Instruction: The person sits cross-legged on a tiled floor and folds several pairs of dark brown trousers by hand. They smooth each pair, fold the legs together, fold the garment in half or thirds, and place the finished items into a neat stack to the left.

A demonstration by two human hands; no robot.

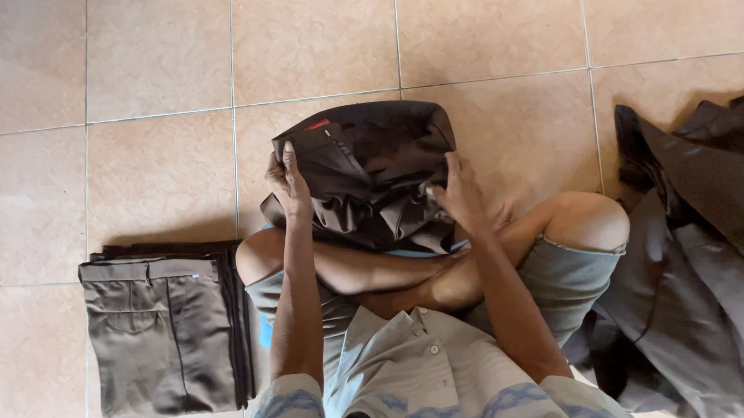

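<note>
You are sitting cross-legged on the tiled floor point(163, 53), holding a dark brown garment point(365, 172) in front of your shins, bunched and partly resting on your legs. Your left hand point(289, 185) is clamping its left edge, fingers closed over the cloth; your right hand point(459, 195) is gripping the right side, fingers curled into the folds. A folded stack of brown trousers point(166, 334) is lying on the floor by your left knee, and a loose heap of grey-brown clothes point(691, 270) is sprawling by your right.

The lower part of the garment is crumpling against your legs, so any fold you are making here is likely setting in creases or coming out uneven. The loose folds could also slip from your right hand, since it is holding bunched cloth rather than a flat edge.
</note>
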